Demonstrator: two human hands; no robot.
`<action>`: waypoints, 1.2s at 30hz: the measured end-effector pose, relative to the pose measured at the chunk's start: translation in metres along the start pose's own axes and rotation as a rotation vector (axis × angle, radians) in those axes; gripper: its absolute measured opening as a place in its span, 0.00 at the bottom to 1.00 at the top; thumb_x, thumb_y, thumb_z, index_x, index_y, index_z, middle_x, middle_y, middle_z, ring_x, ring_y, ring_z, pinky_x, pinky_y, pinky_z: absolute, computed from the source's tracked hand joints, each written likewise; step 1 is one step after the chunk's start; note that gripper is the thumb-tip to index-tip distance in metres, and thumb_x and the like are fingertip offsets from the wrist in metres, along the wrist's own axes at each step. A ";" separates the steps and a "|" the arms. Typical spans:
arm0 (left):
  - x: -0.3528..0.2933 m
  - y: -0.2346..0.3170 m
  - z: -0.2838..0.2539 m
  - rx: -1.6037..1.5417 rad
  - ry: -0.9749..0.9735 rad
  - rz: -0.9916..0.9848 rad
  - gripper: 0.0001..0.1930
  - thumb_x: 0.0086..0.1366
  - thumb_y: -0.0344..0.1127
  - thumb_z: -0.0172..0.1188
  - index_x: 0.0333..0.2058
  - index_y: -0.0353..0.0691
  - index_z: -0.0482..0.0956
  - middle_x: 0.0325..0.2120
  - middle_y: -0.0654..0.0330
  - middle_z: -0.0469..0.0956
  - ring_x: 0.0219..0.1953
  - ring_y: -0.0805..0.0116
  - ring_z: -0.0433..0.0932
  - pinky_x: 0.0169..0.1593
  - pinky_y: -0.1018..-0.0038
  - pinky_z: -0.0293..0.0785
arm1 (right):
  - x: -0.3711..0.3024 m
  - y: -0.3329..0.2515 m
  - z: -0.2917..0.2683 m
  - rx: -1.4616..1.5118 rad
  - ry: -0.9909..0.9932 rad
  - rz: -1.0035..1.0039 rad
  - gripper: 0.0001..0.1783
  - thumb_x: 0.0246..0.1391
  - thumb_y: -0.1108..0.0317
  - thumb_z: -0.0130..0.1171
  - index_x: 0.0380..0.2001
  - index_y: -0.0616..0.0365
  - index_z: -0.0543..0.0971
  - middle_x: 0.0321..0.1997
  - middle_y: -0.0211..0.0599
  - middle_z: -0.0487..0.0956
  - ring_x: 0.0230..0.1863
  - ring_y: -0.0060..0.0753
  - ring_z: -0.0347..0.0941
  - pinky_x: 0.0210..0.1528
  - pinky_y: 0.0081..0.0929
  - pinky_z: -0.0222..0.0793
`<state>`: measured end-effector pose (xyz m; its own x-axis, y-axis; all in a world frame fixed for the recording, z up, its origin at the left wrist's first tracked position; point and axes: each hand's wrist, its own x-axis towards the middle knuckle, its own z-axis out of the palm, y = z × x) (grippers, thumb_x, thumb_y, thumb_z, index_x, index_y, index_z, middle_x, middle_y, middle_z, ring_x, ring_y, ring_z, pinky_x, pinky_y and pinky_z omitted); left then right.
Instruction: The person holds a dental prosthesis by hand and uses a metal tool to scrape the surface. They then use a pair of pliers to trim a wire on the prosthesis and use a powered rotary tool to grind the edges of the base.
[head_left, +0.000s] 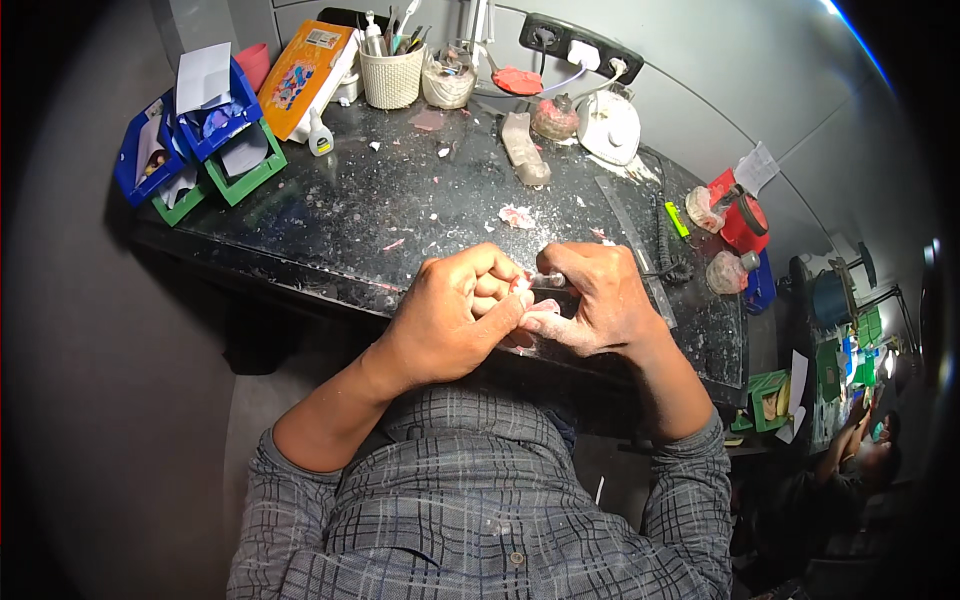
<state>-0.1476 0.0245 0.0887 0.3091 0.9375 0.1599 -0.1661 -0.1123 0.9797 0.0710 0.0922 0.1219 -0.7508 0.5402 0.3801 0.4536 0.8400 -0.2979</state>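
At the front edge of the dark bench my two hands meet. My left hand point(450, 315) is closed, its fingers and thumb pinching a small pink-and-white piece point(541, 306) that looks like part of a denture; most of it is hidden by the fingers. My right hand point(595, 298) is closed round a short metal handpiece point(547, 281), whose shiny end points toward the left fingers. Its thumb touches the pink piece too. Pale dust coats the right fingers. Whether the tool's tip touches the piece cannot be seen.
White and pink scraps point(516, 217) and dust lie on the bench point(330, 225). Blue and green bins point(247, 165) stand at left, a tool cup point(392, 78) behind. A grey block point(525, 150), steel ruler point(637, 245) and coiled cord point(672, 268) lie rightward. Another person point(830, 490) sits far right.
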 end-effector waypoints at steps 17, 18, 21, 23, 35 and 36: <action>0.001 -0.004 -0.003 0.083 0.021 0.001 0.07 0.72 0.21 0.59 0.45 0.26 0.73 0.37 0.53 0.84 0.41 0.71 0.85 0.44 0.73 0.87 | 0.001 -0.002 0.000 -0.112 -0.011 0.008 0.33 0.48 0.36 0.69 0.24 0.57 0.72 0.20 0.42 0.75 0.23 0.50 0.77 0.25 0.45 0.70; 0.000 -0.004 -0.003 0.083 0.019 -0.003 0.07 0.72 0.21 0.59 0.45 0.26 0.73 0.37 0.53 0.84 0.41 0.71 0.85 0.44 0.73 0.87 | 0.001 -0.002 0.001 -0.113 -0.004 0.009 0.33 0.48 0.36 0.69 0.24 0.57 0.72 0.20 0.42 0.75 0.23 0.50 0.77 0.25 0.45 0.70; 0.001 -0.005 -0.001 0.023 0.029 0.011 0.07 0.72 0.21 0.59 0.45 0.26 0.73 0.37 0.53 0.84 0.41 0.71 0.85 0.44 0.74 0.87 | 0.000 -0.001 0.002 -0.119 0.007 0.011 0.32 0.48 0.36 0.68 0.25 0.57 0.72 0.20 0.42 0.75 0.24 0.50 0.77 0.26 0.45 0.70; 0.002 -0.007 -0.001 0.045 0.040 0.036 0.06 0.72 0.21 0.59 0.44 0.27 0.73 0.37 0.54 0.83 0.41 0.72 0.85 0.44 0.75 0.85 | -0.001 -0.002 0.002 -0.125 0.000 0.011 0.32 0.49 0.36 0.68 0.26 0.57 0.72 0.20 0.42 0.75 0.24 0.50 0.78 0.26 0.45 0.70; 0.005 -0.011 0.002 -0.018 0.071 0.103 0.06 0.72 0.24 0.59 0.43 0.26 0.74 0.34 0.49 0.87 0.37 0.70 0.87 0.39 0.75 0.84 | -0.001 -0.002 0.003 -0.090 0.012 0.019 0.31 0.49 0.38 0.68 0.26 0.57 0.72 0.20 0.42 0.75 0.24 0.51 0.78 0.26 0.45 0.71; 0.004 -0.010 0.002 -0.047 0.063 0.088 0.06 0.73 0.24 0.58 0.43 0.26 0.74 0.35 0.49 0.87 0.38 0.70 0.87 0.39 0.74 0.85 | -0.001 -0.002 0.002 -0.082 0.009 0.044 0.31 0.49 0.38 0.68 0.25 0.57 0.72 0.20 0.42 0.75 0.24 0.51 0.78 0.26 0.45 0.71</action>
<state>-0.1429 0.0289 0.0801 0.2318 0.9437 0.2360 -0.2346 -0.1812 0.9551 0.0696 0.0899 0.1201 -0.7248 0.5771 0.3763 0.5245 0.8164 -0.2417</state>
